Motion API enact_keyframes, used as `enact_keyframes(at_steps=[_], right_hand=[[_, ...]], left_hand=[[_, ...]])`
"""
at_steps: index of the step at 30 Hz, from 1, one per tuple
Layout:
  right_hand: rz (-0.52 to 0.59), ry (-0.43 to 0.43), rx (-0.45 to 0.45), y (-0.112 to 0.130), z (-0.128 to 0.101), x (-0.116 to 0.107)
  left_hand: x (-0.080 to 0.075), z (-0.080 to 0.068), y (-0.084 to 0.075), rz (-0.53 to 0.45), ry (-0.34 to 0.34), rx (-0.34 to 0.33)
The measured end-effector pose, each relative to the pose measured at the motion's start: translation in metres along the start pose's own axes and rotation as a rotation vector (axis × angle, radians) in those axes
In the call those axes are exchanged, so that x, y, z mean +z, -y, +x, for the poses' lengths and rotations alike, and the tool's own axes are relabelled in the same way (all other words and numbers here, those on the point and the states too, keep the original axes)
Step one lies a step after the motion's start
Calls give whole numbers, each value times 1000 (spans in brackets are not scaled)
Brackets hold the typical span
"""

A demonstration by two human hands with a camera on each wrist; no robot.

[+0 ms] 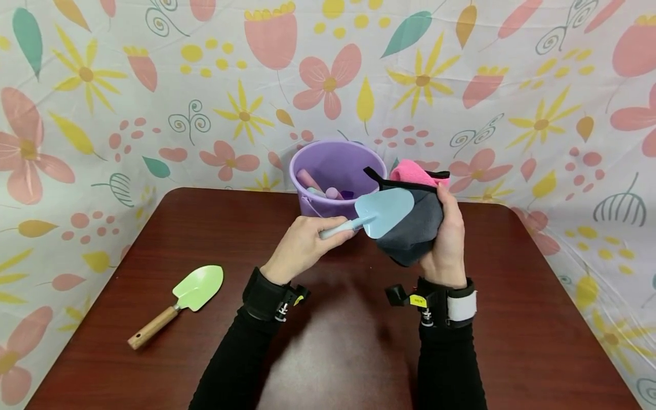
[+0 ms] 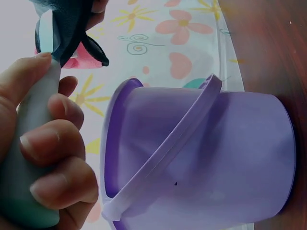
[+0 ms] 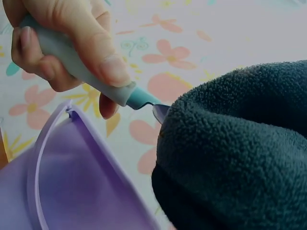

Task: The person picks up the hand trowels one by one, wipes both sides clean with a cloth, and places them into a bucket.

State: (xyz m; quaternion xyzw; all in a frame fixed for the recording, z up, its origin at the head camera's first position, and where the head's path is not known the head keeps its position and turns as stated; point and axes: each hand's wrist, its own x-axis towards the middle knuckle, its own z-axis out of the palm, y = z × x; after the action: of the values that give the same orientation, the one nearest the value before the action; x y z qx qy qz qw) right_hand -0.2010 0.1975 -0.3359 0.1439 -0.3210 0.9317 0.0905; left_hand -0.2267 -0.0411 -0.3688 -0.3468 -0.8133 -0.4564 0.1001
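My left hand grips the pale handle of a light blue trowel, fingers curled round it in the left wrist view. The trowel's blade points right and lies over a dark grey cloth with a pink side and black edging. My right hand holds this cloth from the right, bunched behind the blade. In the right wrist view the fuzzy dark cloth hides the blade, and only the trowel's neck and handle show. Both things are in the air just in front of a purple bucket.
The bucket stands at the table's far edge, its handle hanging down the side. Inside it lie a pink handle and several other pastel pieces. A green trowel with a wooden handle lies on the brown table at left. Flowered fabric hangs behind.
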Motion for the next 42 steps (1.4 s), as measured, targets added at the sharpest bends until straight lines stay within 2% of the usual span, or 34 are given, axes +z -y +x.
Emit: enact_keyframes(at_steps=[5,9,15,23,31,38,42], right_hand=[[-12,18,6,1,-2,3],[-30,9,21,-2,-4,7],[-120,-33,51,-11,-6,13],[-230,-16,106,-22,-6,18],[-276,25,129,-28,-6,16],[-266,40,185,-28,-5,11],[-252,34,175,-25,-3,7]], left_hand=[[0,-1,0,56,-83,8],[-1,-1,-1,36,-132,15],[-3,-1,-1,-6,-159,10],[-3,0,-3,-11,-255,67],[-2,-1,-9,-35,-218,86],[-1,0,-13,-71,-110,97],[0,0,-14,-67,-52,77]])
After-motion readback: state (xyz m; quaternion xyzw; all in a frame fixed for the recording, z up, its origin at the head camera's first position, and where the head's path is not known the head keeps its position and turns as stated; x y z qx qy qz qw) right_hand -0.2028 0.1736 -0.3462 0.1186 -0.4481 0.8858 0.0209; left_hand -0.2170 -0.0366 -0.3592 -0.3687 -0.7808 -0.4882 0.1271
